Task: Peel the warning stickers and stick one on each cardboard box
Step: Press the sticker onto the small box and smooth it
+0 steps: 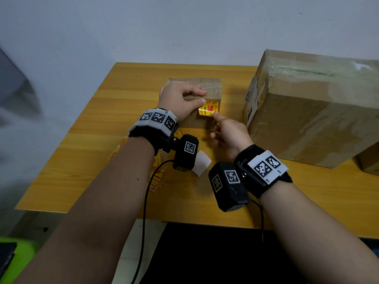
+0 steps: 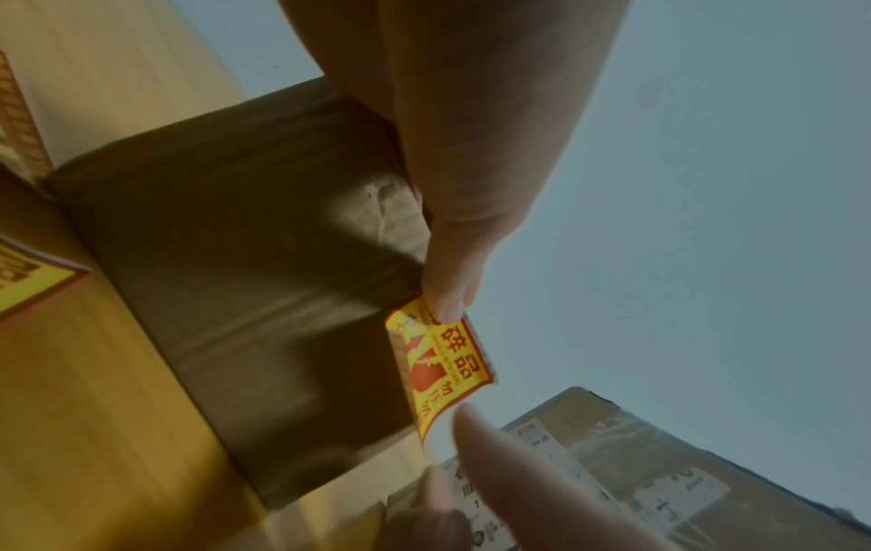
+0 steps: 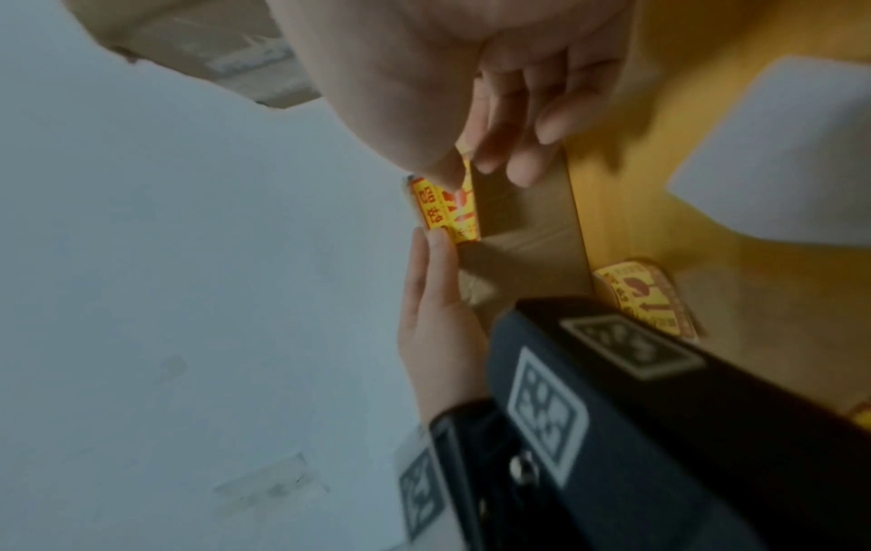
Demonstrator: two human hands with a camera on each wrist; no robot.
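Note:
A small taped cardboard box (image 1: pixel 207 87) sits mid-table. A yellow-and-red warning sticker (image 1: pixel 209 108) lies at its near top edge, partly lifted in the left wrist view (image 2: pixel 443 369). My left hand (image 1: pixel 202 97) rests on the box top, its thumb (image 2: pixel 452 290) pressing the sticker's left corner. My right hand (image 1: pixel 214 125) is in front of the box, index finger (image 1: pixel 215 115) touching the sticker's lower right corner, the other fingers loose. The right wrist view shows both fingertips at the ends of the sticker (image 3: pixel 443 212). A large cardboard box (image 1: pixel 307 111) stands to the right.
Several loose warning stickers (image 1: pixel 158 173) lie on the wooden table (image 1: pixel 92 160) under my left forearm. A white backing sheet (image 1: pixel 203 162) lies between my wrists. Another brown box (image 1: pixel 369 162) shows at the far right edge. A wall is behind the table.

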